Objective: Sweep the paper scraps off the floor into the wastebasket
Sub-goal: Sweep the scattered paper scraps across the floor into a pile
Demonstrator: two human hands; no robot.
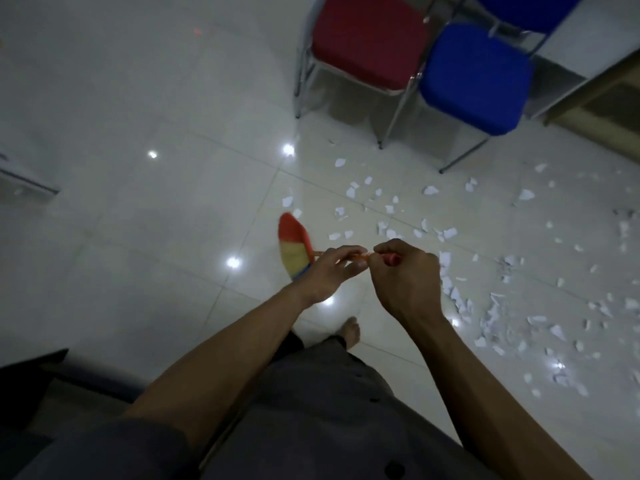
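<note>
I hold a broom with a red, yellow and blue brush head over the white tiled floor. Its thin orange handle runs between my hands. My left hand pinches the handle close to the brush head. My right hand is closed around the red end of the handle. Several white paper scraps lie scattered over the floor to the right of my hands, thickest at the lower right. No wastebasket is in view.
A red chair and a blue chair on metal legs stand at the back, with a wooden desk edge to their right. My bare foot stands below my hands. A dark object sits at the lower left.
</note>
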